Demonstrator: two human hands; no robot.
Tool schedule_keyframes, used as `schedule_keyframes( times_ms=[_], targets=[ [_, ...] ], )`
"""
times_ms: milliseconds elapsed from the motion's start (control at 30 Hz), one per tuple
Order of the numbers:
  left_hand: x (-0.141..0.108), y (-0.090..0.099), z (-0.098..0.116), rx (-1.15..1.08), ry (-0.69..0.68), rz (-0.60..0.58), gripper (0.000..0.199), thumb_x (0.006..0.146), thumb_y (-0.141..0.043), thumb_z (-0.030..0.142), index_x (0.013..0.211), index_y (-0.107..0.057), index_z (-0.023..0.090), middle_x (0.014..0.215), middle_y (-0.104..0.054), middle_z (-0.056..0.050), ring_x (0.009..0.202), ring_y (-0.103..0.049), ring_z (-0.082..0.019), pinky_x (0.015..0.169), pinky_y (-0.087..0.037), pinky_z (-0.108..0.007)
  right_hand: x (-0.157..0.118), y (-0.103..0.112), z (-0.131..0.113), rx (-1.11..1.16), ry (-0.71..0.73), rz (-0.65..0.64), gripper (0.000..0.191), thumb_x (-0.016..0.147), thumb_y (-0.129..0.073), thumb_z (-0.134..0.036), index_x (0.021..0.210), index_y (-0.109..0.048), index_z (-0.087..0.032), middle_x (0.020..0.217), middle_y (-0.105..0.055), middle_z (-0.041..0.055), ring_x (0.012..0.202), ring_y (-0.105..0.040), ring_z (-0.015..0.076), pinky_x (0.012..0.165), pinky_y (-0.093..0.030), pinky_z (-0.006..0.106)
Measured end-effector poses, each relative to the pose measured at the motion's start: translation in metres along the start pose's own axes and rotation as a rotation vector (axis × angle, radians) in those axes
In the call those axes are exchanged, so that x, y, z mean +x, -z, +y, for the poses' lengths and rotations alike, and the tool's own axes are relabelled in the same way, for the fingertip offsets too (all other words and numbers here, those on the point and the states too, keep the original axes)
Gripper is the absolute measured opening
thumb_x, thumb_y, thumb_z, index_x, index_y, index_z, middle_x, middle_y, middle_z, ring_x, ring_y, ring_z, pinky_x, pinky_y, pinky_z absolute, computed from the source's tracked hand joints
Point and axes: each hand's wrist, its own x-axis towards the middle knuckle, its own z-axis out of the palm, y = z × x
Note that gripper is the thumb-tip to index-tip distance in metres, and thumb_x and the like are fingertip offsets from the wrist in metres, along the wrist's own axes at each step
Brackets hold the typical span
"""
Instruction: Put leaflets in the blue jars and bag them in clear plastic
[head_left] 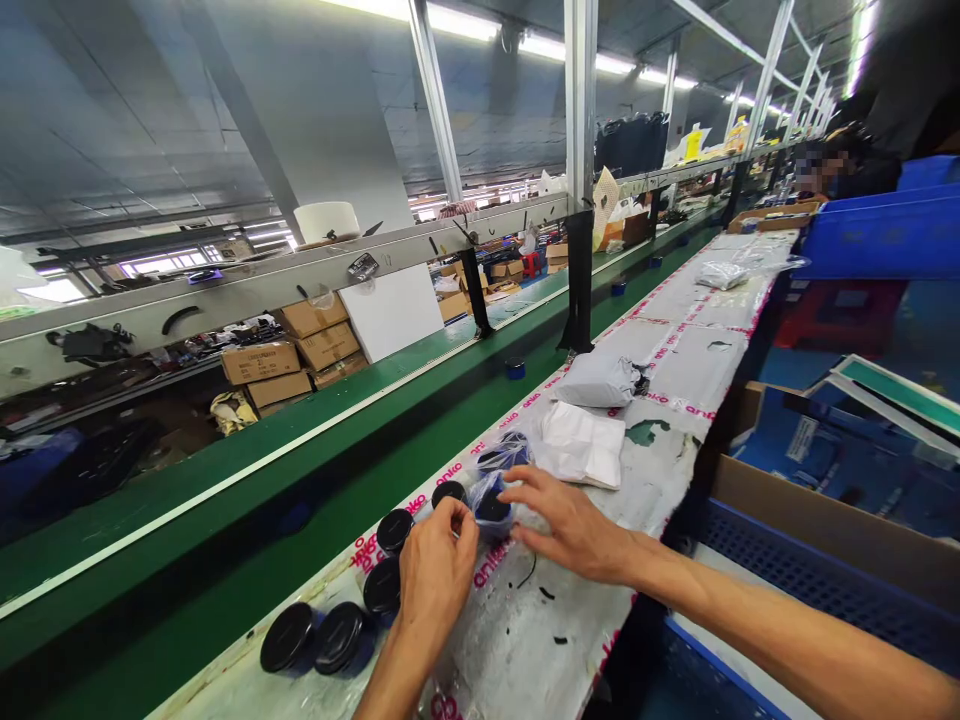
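The white taped bench top [540,640] carries a cluster of round black-lidded jars, and one black jar in a clear plastic bag [493,510] stands at its far end. My right hand [570,525] reaches in from the right, its fingertips resting on that bag. My left hand [433,575] is pinched closely beside the bag, and its fingers hide whatever they may hold. Just beyond them sits a black jar lid [448,493]. Two more black jars [311,637] lie near my left wrist. Small black scraps dot the bench by my right hand.
A grey mailer bag [596,380] and white paper [581,445] lie farther along the bench. A green conveyor [225,520] runs along its left side, with stacked cartons [300,360] beyond. A cardboard box [825,520] and blue crate [877,235] stand right. A co-worker [840,170] is far off.
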Motion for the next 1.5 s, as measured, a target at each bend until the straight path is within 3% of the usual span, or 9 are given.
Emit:
schedule_keyframes(
  times_ms=[167,300,533,633,767,1033,1233,1367,1500],
  targets=[
    [0.002,0.003,-0.004,0.041,-0.068,-0.007,0.026,0.091,-0.05,0.026,0.114,-0.062,0.024,0.11,-0.072,-0.005,0.088,-0.068,-0.021,0.073,-0.042,-0.03,0.006,-0.021,-0.004,-0.293,0.066,-0.042,0.017,0.087,-0.061,-0.009,0.099,-0.066,-0.02,0.134,-0.058,0.009,0.11,-0.058,0.0267,0.089,-0.052,0.041],
    [0.005,-0.005,-0.002,0.105,-0.232,-0.186,0.078,0.079,-0.062,0.017,0.151,-0.033,0.024,0.154,-0.045,-0.007,0.119,-0.062,-0.022,0.09,-0.048,-0.03,0.012,-0.018,-0.01,-0.235,0.075,0.004,0.012,0.086,-0.064,-0.01,0.09,-0.063,-0.021,0.119,-0.065,0.0047,0.102,-0.06,0.0221,0.084,-0.051,0.034],
    [0.023,-0.025,0.02,0.338,-0.155,-0.122,0.055,0.086,-0.065,0.036,0.137,-0.052,0.022,0.131,-0.059,-0.011,0.098,-0.07,-0.029,0.075,-0.051,-0.037,0.008,0.039,-0.002,-0.282,0.081,0.226,0.014,0.089,-0.066,-0.015,0.102,-0.061,-0.018,0.112,-0.067,0.0087,0.103,-0.06,0.0233,0.089,-0.051,0.037],
    [0.027,-0.031,0.023,0.365,-0.157,-0.104,0.045,0.082,-0.069,0.032,0.124,-0.059,0.021,0.123,-0.06,-0.01,0.089,-0.071,-0.029,0.069,-0.049,-0.035,0.003,0.049,0.01,-0.564,0.01,0.117,0.025,0.086,-0.074,-0.025,0.108,-0.064,-0.017,0.121,-0.065,0.0133,0.106,-0.058,0.0313,0.086,-0.051,0.045],
    [0.028,-0.041,0.032,0.376,-0.185,-0.07,0.034,0.082,-0.064,0.027,0.114,-0.059,0.019,0.113,-0.062,-0.008,0.082,-0.07,-0.024,0.065,-0.045,-0.031,-0.001,0.041,0.022,-0.679,-0.092,-0.015,0.008,0.092,-0.061,-0.016,0.089,-0.069,-0.018,0.101,-0.069,0.0121,0.092,-0.06,0.0288,0.075,-0.049,0.04],
    [0.037,-0.059,0.06,0.351,-0.228,0.004,0.028,0.081,-0.065,0.027,0.107,-0.059,0.018,0.109,-0.061,-0.009,0.088,-0.068,-0.025,0.068,-0.048,-0.032,-0.003,0.052,0.035,-0.06,-0.474,0.158,0.014,0.087,-0.056,-0.025,0.086,-0.07,-0.022,0.085,-0.07,0.0059,0.083,-0.062,0.0231,0.074,-0.043,0.034],
    [0.025,-0.051,0.076,0.25,-0.255,0.088,0.051,0.091,-0.062,0.036,0.138,-0.048,0.021,0.142,-0.05,-0.013,0.112,-0.062,-0.029,0.081,-0.049,-0.035,-0.001,0.055,0.05,0.33,-0.646,0.186,0.02,0.079,-0.064,-0.037,0.076,-0.069,-0.019,0.07,-0.067,0.0012,0.062,-0.057,0.0159,0.059,-0.041,0.028],
    [0.026,-0.049,0.091,0.078,-0.264,0.056,0.025,0.097,-0.052,0.038,0.112,-0.067,0.024,0.114,-0.068,-0.005,0.095,-0.068,-0.023,0.073,-0.046,-0.031,0.002,0.055,0.051,0.592,-0.738,0.23,0.027,0.072,-0.072,-0.043,0.076,-0.067,-0.017,0.063,-0.061,-0.0013,0.052,-0.048,0.0109,0.048,-0.035,0.024],
    [0.043,-0.052,0.102,0.001,-0.196,0.009,0.027,0.096,-0.054,0.04,0.101,-0.073,0.022,0.102,-0.074,-0.006,0.092,-0.069,-0.022,0.072,-0.044,-0.029,0.001,0.055,0.049,0.778,-0.77,0.271,0.031,0.064,-0.081,-0.042,0.074,-0.067,-0.016,0.065,-0.061,-0.002,0.053,-0.048,0.009,0.048,-0.036,0.023]
  ],
)
